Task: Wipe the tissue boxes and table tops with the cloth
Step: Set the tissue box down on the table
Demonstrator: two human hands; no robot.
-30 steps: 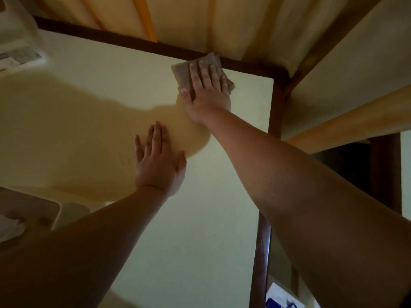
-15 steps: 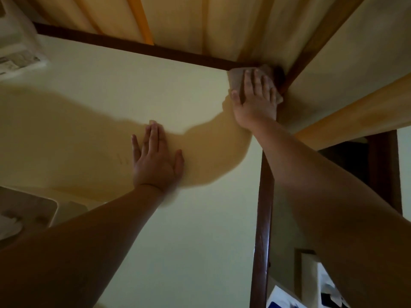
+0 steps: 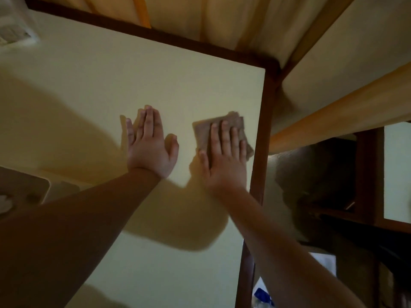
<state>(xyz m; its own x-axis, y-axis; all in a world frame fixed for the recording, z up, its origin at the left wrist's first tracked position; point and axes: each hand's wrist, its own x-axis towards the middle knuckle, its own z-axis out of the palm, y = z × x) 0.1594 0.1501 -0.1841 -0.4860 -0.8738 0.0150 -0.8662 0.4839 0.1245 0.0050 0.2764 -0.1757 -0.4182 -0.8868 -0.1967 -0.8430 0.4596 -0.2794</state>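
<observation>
Both hands flat; right hand [image 3: 224, 161] presses cloth [image 3: 219, 127] near table [image 3: 155, 70] edge.

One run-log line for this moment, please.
phase: wiping table top | right hand: flat on cloth, near right edge | left hand: flat on table, bracing

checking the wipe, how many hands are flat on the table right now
2. The left hand rests flat on the pale yellow table top. The right hand presses the folded brown cloth near the dark wooden right edge.
</observation>
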